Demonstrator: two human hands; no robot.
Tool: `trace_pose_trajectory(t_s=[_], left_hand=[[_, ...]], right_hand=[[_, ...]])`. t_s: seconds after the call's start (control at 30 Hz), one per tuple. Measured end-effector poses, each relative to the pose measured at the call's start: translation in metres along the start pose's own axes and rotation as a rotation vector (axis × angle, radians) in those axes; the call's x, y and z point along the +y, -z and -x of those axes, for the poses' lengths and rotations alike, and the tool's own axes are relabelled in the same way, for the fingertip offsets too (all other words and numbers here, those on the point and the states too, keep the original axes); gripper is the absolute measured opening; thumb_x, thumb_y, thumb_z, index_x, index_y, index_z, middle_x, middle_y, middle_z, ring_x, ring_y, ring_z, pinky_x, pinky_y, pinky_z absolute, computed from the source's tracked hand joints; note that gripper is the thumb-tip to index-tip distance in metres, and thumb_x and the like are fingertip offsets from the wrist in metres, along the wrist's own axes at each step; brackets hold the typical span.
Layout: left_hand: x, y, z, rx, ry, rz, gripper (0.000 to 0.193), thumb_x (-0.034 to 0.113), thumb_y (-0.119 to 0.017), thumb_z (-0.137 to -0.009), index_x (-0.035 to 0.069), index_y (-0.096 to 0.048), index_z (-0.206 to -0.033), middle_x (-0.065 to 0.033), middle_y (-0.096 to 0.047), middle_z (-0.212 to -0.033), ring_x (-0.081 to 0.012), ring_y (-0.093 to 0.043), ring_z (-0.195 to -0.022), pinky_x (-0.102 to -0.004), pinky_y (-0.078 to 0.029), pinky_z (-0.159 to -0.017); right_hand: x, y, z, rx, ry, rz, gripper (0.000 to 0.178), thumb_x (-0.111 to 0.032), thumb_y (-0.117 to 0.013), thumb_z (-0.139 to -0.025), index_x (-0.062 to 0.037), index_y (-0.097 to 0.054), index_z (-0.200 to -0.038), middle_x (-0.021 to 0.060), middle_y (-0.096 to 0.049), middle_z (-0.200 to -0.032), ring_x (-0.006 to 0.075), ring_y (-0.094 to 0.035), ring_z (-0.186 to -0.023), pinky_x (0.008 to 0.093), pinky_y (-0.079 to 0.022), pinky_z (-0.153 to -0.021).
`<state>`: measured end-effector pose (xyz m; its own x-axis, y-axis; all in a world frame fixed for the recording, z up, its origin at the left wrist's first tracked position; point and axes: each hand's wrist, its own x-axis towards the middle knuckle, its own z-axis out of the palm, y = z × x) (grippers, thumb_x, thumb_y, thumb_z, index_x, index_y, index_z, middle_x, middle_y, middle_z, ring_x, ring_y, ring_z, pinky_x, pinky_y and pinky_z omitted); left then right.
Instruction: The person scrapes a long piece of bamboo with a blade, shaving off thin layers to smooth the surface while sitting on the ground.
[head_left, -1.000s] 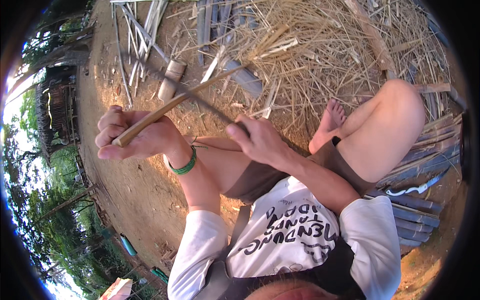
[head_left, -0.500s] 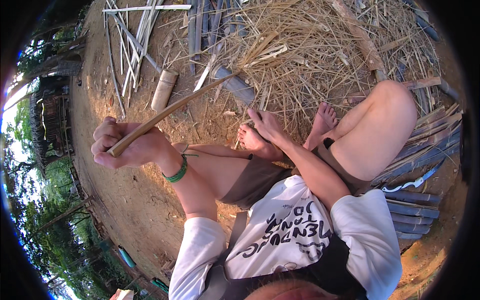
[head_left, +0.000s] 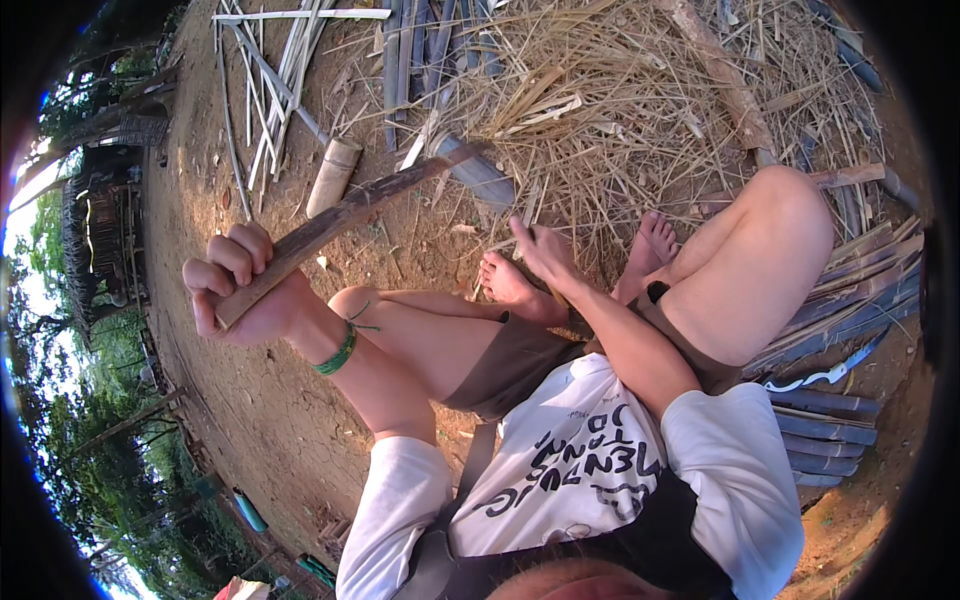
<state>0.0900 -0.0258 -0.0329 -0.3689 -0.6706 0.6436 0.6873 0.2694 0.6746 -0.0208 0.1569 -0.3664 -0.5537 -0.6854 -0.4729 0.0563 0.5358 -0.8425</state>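
A long bamboo slat (head_left: 345, 213) slants from my left hand up and right toward the pile of shavings. My left hand (head_left: 245, 280) is closed around its near end, fingers curled over it; a green woven band circles that wrist. The slat's dark, broad face shows. Near my feet, my right hand (head_left: 545, 252) is closed, its thumb stretched forward. Something dark shows between its fingers, too hidden to name. Just beyond, a grey bamboo piece (head_left: 482, 180) lies on the ground, partly behind the slat's far end.
Thin shavings (head_left: 620, 130) heap up ahead. A short bamboo section (head_left: 333, 180) and pale strips (head_left: 275, 110) lie at the far left. Split bamboo slats (head_left: 820, 435) are stacked on my right, a knife with a white handle (head_left: 810, 378) on them. A thick pole (head_left: 720, 80) crosses the shavings.
My left hand has rolled the slat, so its wide dark face shows instead of its narrow pale edge. The fingers now curl up over it. My right hand has barely moved.
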Motion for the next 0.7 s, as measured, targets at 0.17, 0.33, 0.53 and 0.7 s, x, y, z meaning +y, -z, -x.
trace_pose_trajectory(t_s=[0.17, 0.33, 0.53, 0.7], left_hand=[[-0.001, 0.008, -0.005, -0.042, -0.001, 0.066, 0.035, 0.037, -0.045, -0.09, 0.016, -0.03, -0.066, -0.0004, -0.03, -0.056, -0.0142, -0.028, -0.051, -0.028, -0.023, -0.048], [-0.001, 0.004, -0.007, 0.15, -0.066, -0.096, 0.034, 0.037, -0.042, -0.09, 0.016, -0.03, -0.066, -0.0011, -0.031, -0.056, -0.0143, -0.029, -0.049, -0.0276, -0.024, -0.047], [-0.007, -0.015, -0.003, 0.319, -0.141, -0.217, 0.033, 0.036, -0.04, -0.091, 0.016, -0.033, -0.066, -0.0023, -0.033, -0.055, -0.015, -0.031, -0.047, -0.0263, -0.025, -0.045], [-0.006, -0.012, -0.007, 0.388, -0.14, -0.238, 0.032, 0.035, -0.04, -0.09, 0.015, -0.036, -0.065, -0.0027, -0.032, -0.054, -0.0155, -0.032, -0.046, -0.0258, -0.025, -0.044]], right_hand=[[-0.083, 0.012, 0.052, -0.202, 0.257, -0.133, 0.066, -0.063, -0.047, -0.096, -0.0018, -0.066, -0.084, 0.0185, -0.065, -0.066, 0.0365, -0.067, -0.067, 0.0481, -0.049, -0.062], [-0.036, -0.013, 0.034, -0.065, 0.392, -0.131, 0.062, -0.061, -0.048, -0.097, -0.0026, -0.065, -0.085, 0.0152, -0.064, -0.061, 0.0358, -0.065, -0.059, 0.0459, -0.049, -0.058], [0.007, -0.019, -0.002, -0.004, 0.045, -0.114, 0.078, -0.072, -0.041, -0.094, 0.0011, -0.065, -0.081, 0.0176, -0.066, -0.069, 0.0335, -0.066, -0.067, 0.044, -0.05, -0.062], [-0.012, -0.009, 0.014, -0.052, 0.249, -0.116, 0.076, -0.071, -0.041, -0.093, -0.0005, -0.069, -0.09, 0.0227, -0.068, -0.075, 0.0388, -0.068, -0.075, 0.0478, -0.051, -0.069]])
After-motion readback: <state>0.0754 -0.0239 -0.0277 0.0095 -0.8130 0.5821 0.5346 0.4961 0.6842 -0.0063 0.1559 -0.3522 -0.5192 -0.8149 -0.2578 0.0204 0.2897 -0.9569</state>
